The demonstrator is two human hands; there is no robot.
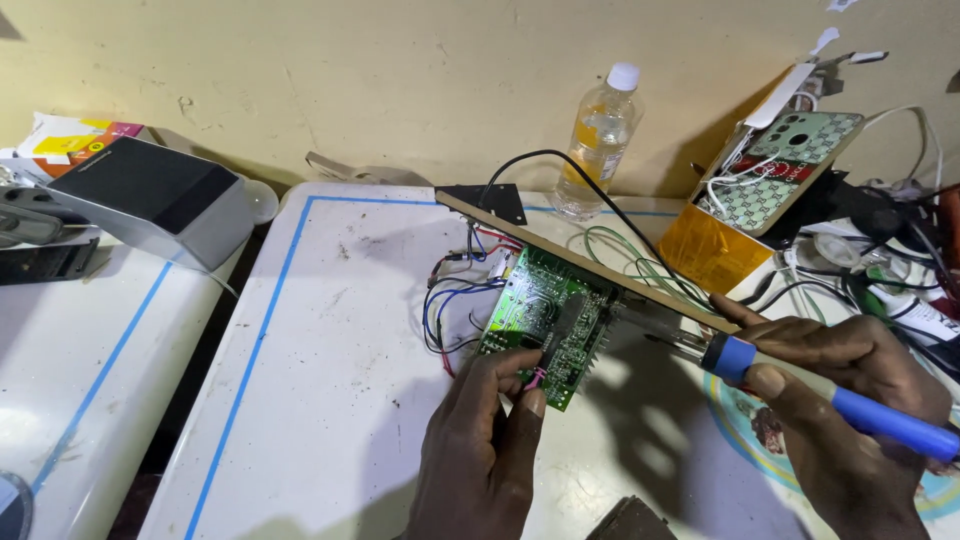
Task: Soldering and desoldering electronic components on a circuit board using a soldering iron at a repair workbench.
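Nearest, the left hand (485, 450) pinched a small pink part (537, 378) at the near edge of the green rectangular circuit board (545, 322) on the white table (330, 350). Right of the board, the right hand (850, 400) gripped a blue-handled soldering iron (800, 385). Behind the board stood a clear plastic bottle (598, 135).

Two hands, one circuit board, one soldering iron on a cluttered bench

One green circuit board (545, 325) lay at the left hand's (490, 440) fingertips; the right hand (850, 400) gripped one blue soldering iron (800, 385). Beyond the fingers stood one plastic bottle (597, 140), one phone (790, 170).
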